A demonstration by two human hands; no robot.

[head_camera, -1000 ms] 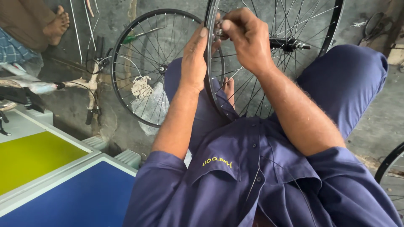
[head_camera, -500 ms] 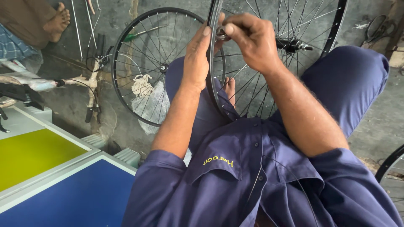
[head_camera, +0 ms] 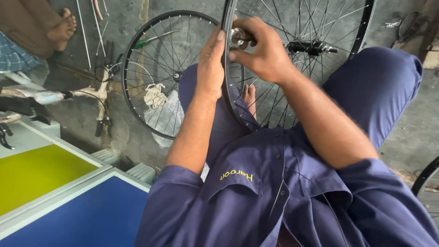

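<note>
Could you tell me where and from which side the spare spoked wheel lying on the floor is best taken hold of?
Probably by its black rim, from the near edge. The spare wheel lies flat beyond the person's knee, and its rim there is bare and thin enough for fingers to curl round. The spokes are thin and close-set, and a crumpled rag sits among them, so the middle is a poor hold. Both hands are on the wheel in the lap.

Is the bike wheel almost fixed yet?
Done: the wheel already has its spokes and hub. In hand: the left hand steadies the black rim while the right hand pinches a small metal tool against it. Left: it has no tyre.
</note>
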